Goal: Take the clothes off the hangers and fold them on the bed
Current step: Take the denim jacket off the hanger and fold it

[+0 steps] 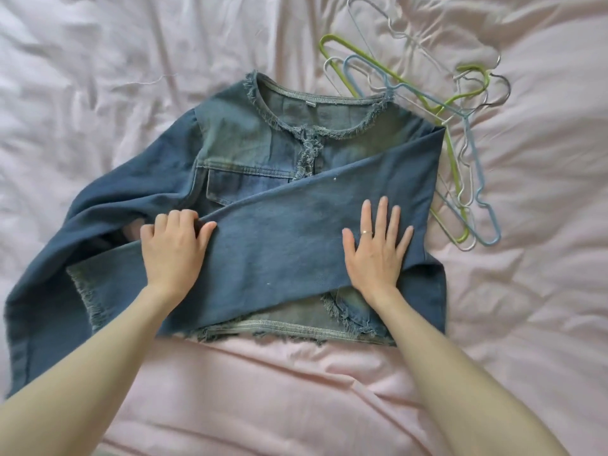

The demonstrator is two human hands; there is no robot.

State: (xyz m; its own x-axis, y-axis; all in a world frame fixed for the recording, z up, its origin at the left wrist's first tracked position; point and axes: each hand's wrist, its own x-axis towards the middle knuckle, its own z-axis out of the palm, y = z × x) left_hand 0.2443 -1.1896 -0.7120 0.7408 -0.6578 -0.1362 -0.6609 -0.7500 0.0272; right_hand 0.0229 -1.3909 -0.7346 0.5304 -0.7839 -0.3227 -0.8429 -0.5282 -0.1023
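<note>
A blue denim jacket [250, 166] lies face up in the middle of a bed covered by a wrinkled pale pink sheet [296, 396]. Its frayed round neckline points away from the person, and its frayed bottom hem sits nearest them. One sleeve is folded slantwise across the chest, running from the far right shoulder down toward the near left. The other sleeve stretches out to the left and bends back toward the person, its cuff reaching almost to the picture's left edge.

The left hand [172, 248] rests on the folded sleeve near its lower end, fingers curled and gripping the sleeve's upper edge. The right hand [378, 248] lies flat on the same sleeve further right, fingers straight and spread, pressing the cloth down; a thin ring sits on one finger.

A loose pile of empty hangers [460, 126], green, light blue, white and grey, lies just beside the jacket's right shoulder, one or two tucked slightly under it. Bare sheet spreads wide at the far left, at the right beyond the hangers, and in front of the hem between the two forearms.
</note>
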